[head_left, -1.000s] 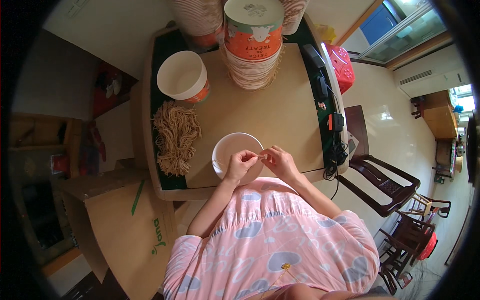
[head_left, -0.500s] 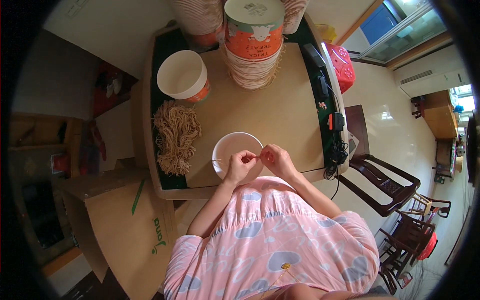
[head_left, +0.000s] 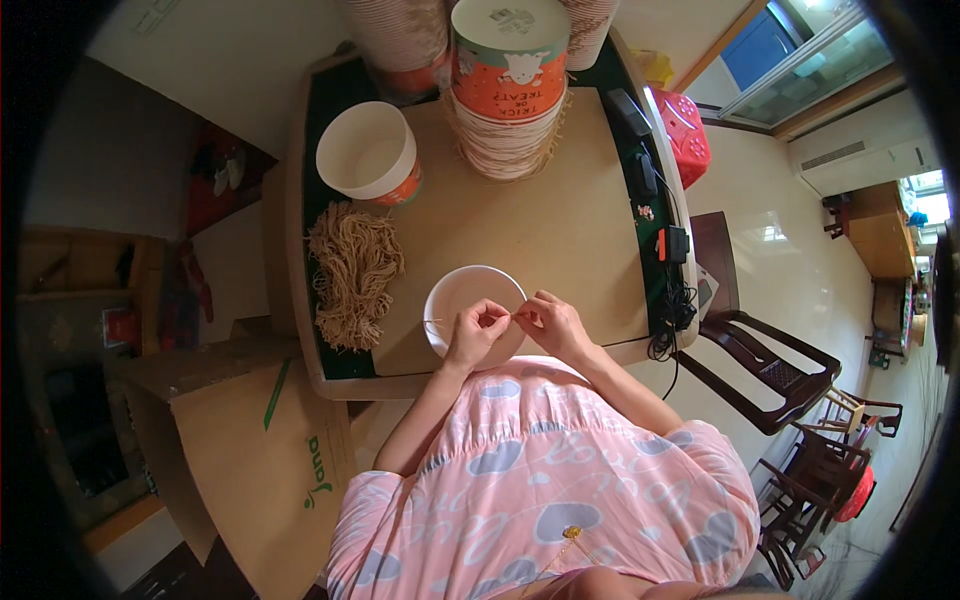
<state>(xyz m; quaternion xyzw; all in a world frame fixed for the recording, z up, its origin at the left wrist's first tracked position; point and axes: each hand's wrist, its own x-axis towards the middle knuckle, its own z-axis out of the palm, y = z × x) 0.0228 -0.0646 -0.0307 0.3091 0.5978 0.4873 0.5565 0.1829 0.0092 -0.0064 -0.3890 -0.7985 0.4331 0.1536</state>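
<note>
A white paper bucket (head_left: 462, 290) stands open end up at the table's near edge, close against my body. A short tan end of cord (head_left: 432, 321) pokes out at its left side. Over the bucket's right rim, my left hand (head_left: 482, 326) and my right hand (head_left: 551, 323) meet with fingertips pinched. Between them runs a thin bit of tan cord, mostly hidden by the fingers. To the left lies a loose bundle of tan twine cords (head_left: 355, 275).
Behind the bundle stands another white bucket (head_left: 365, 150) with an orange print. A tall stack of orange-printed buckets (head_left: 508, 85) with cords hanging round it rises at the back. Black adapters and cables (head_left: 675, 300) line the right edge; a cardboard box (head_left: 240, 440) sits left below the table.
My fingertips have shifted slightly at the bucket's rim, the right hand's fingers closing a little more toward the left hand's. The bucket and the other things stay in place.
</note>
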